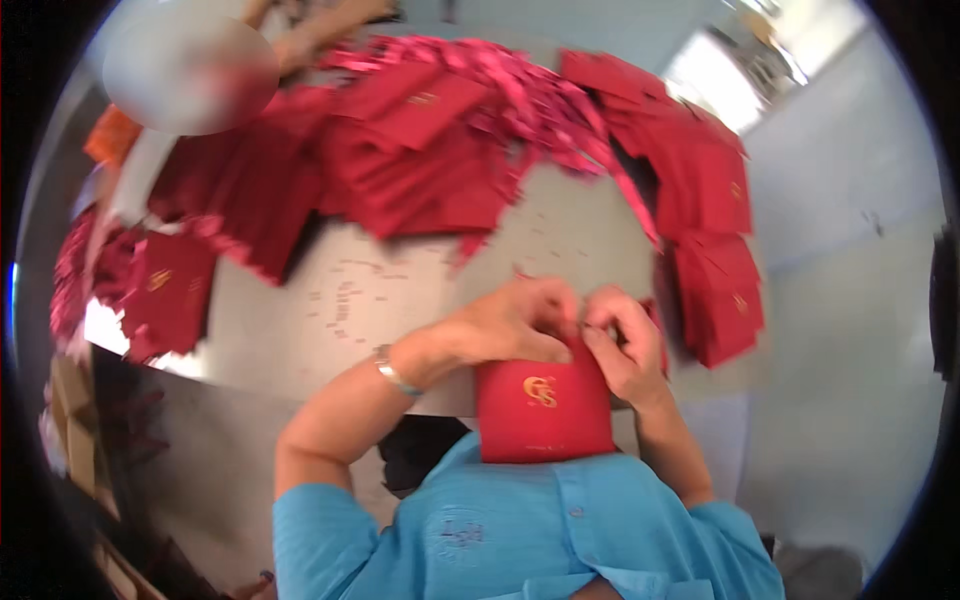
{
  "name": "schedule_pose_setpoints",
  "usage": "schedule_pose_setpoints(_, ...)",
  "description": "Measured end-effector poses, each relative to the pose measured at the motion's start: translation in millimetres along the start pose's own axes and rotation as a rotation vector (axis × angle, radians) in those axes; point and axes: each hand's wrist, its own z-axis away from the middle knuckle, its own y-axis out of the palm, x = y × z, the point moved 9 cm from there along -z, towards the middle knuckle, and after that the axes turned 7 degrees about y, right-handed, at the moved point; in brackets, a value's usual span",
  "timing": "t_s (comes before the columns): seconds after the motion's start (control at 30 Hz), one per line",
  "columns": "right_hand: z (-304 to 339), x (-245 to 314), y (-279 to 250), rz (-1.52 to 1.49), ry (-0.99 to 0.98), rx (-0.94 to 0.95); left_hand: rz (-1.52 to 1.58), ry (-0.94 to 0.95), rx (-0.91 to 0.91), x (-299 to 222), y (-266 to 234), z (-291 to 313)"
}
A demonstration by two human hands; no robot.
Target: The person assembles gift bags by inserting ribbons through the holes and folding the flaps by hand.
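Pouch (545,415), red, flat and marked with a gold emblem, is seen at the table's near edge, in front of a blue shirt (500,510); the dial below is centred on it. At nearly 12 o'clock, its upper edge is met by the left hand (510,322), whose fingers are bent toward the thumb. Between 1 and 2 o'clock, its upper corner is met by the right hand (628,345), with fingers curled in close to the thumb. What is pinched by either hand cannot be told. A wristband (397,371) is worn on the left wrist. Pink-red ribbons (510,75) are heaped at 12 o'clock. Similar pouches are piled at 11 o'clock (410,175), 1 o'clock (690,165) and 2 o'clock (718,300). Small scraps (343,300) are scattered across the pale table (265,335) at 10 o'clock. A co-worker's arm (325,30) is shown, blurred, at 11 o'clock.
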Motion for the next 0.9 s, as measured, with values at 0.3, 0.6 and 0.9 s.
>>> schedule_pose_setpoints(0.3, 24.7, 9.4, -7.1, 0.215, -0.06, 0.048, -0.675, 0.197, -0.286, -13.0, 23.4, 0.7)
schedule_pose_setpoints(0.6, 36.2, 47.4, 28.7, -0.014, -0.183, 0.253, -0.807, 0.219, -0.624, -29.5, 53.6, 68.1)
schedule_pose_setpoints(0.9, 55.1, 53.3, 55.1, -0.158, -0.384, 0.503, -0.827, 0.263, -0.803, -12.9, 54.3, 104.0)
